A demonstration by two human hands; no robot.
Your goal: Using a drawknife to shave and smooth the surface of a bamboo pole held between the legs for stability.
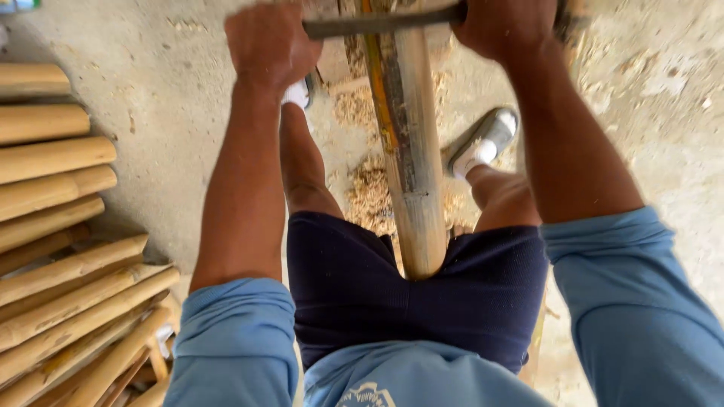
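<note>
While gripping one blade, left hand, right hand; one bamboo pole.

Dusty concrete floor, scattered wood shavings

Stacked bamboo poles lie left on the concrete floor, shavings scattered nearby.

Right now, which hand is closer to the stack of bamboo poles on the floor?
Left. The left hand grips the blade's end on the side of the stacked poles; the right hand grips the far end.
</note>
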